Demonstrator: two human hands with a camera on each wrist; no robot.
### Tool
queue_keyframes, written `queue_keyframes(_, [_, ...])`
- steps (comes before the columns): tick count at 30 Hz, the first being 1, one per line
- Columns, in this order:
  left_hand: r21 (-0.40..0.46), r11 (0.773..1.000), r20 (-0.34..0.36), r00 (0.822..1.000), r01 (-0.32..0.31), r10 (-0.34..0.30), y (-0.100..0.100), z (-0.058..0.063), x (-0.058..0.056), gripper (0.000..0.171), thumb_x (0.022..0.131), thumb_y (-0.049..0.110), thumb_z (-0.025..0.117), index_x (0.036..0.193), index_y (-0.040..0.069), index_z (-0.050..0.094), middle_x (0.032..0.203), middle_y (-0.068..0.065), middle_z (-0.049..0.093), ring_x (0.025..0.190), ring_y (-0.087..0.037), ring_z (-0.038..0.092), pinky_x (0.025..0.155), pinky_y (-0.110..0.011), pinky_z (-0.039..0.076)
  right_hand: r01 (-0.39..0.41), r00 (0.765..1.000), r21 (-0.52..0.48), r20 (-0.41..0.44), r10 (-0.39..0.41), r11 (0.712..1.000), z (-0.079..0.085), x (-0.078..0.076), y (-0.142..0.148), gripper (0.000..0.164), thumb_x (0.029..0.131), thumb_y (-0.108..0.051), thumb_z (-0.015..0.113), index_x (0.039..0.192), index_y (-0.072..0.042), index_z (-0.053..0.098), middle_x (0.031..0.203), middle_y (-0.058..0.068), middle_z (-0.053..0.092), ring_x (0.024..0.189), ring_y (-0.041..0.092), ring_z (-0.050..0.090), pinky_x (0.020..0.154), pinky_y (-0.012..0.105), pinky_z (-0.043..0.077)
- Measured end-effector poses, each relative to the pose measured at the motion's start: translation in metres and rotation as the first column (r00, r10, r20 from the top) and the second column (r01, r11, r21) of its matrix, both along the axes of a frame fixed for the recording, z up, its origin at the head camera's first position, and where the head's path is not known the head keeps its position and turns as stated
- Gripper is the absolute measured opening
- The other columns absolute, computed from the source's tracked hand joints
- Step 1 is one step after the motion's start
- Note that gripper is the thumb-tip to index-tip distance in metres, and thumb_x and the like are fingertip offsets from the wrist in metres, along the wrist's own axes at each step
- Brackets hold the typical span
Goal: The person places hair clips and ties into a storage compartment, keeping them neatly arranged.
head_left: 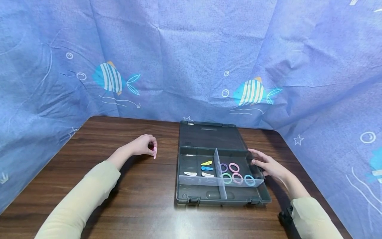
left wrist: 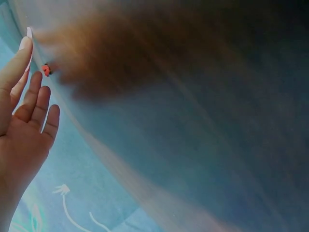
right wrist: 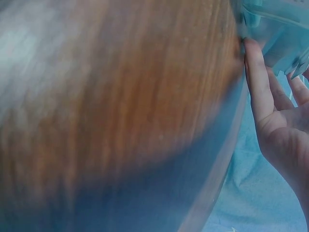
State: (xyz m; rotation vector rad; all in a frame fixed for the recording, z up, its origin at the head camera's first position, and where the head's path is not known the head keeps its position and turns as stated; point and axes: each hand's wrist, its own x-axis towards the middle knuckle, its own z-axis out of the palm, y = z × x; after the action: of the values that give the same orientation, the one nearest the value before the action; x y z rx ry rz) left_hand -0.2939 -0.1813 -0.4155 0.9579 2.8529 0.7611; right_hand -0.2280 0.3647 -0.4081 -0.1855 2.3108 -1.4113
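Observation:
My left hand (head_left: 142, 145) pinches a small pink hair clip (head_left: 155, 152) between thumb and fingertips, above the table left of the box. In the left wrist view a small red item (left wrist: 47, 70) shows just beyond the fingers. My right hand (head_left: 270, 167) rests against the right side of a dark see-through storage box (head_left: 203, 201), thumb and fingers at its edge. Its lid (head_left: 209, 137) lies folded back. The back left compartment holds a yellow clip (head_left: 206, 163), a blue clip (head_left: 207, 168) and two white clips (head_left: 190, 174). Several coloured hair ties (head_left: 234, 167) lie in the back right one.
The box stands on a dark wood-grain table (head_left: 143, 199). Clear dividers (head_left: 206, 181) split it into compartments. A blue cloth (head_left: 191, 66) printed with fish hangs along the table's back and sides. A black strap (head_left: 286, 215) sits at the right sleeve.

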Motion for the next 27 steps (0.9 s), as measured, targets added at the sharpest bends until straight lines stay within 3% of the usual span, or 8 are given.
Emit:
queue_keyframes(5, [0.068,0.998,0.122,0.993,0.002,-0.011,0.004,0.002,0.002,0.015,0.075,0.005,0.073,0.080,0.010,0.060,0.068,0.007,0.062,0.069,-0.009,0.056,0.068,-0.025,0.045,0.002,1.000,-0.011,0.002,-0.002,1.000,0.000,0.001,-0.001,0.057,0.100,-0.027,0.046,0.151,-0.023,0.019,0.151,0.019,0.023,0.127,0.039,0.038,0.081,0.049,0.050])
queue_keyframes(9, [0.103,0.995,0.179,0.983,0.011,-0.029,0.007,0.003,0.002,0.009,0.081,0.003,0.067,0.084,0.008,0.059,0.069,0.005,0.064,0.066,-0.010,0.056,0.062,-0.023,0.046,-0.002,1.000,-0.017,0.004,0.002,1.000,0.001,0.000,-0.001,0.057,0.100,-0.026,0.046,0.151,-0.023,0.019,0.150,0.020,0.025,0.125,0.036,0.042,0.081,0.047,0.051])
queue_keyframes(17, [0.197,0.980,0.216,0.974,0.028,-0.071,0.010,0.011,0.003,0.008,0.091,0.005,0.060,0.084,0.009,0.061,0.071,-0.003,0.068,0.056,-0.023,0.057,0.051,-0.027,0.046,-0.023,1.000,0.029,-0.004,0.024,0.999,0.004,-0.002,0.001,0.058,0.100,-0.028,0.047,0.151,-0.023,0.019,0.152,0.018,0.020,0.129,0.040,0.037,0.082,0.049,0.050])
queue_keyframes(23, [0.255,0.967,0.196,0.979,0.001,-0.053,0.012,0.017,0.003,0.004,0.090,0.006,0.060,0.087,0.005,0.062,0.072,-0.006,0.066,0.069,-0.023,0.062,0.059,-0.026,0.047,-0.043,0.999,0.064,-0.027,0.045,0.997,0.006,-0.007,0.002,0.060,0.098,-0.027,0.051,0.150,-0.021,0.023,0.151,0.019,0.024,0.127,0.040,0.041,0.080,0.048,0.052])
queue_keyframes(27, [0.281,0.960,0.198,0.978,0.013,-0.071,0.016,0.022,0.004,0.009,0.092,0.007,0.058,0.092,0.000,0.063,0.072,-0.009,0.066,0.070,-0.031,0.062,0.061,-0.025,0.046,-0.047,0.998,0.060,-0.032,0.049,0.997,0.006,-0.010,0.004,0.061,0.096,-0.028,0.054,0.149,-0.018,0.024,0.148,0.021,0.029,0.123,0.034,0.048,0.081,0.048,0.052])
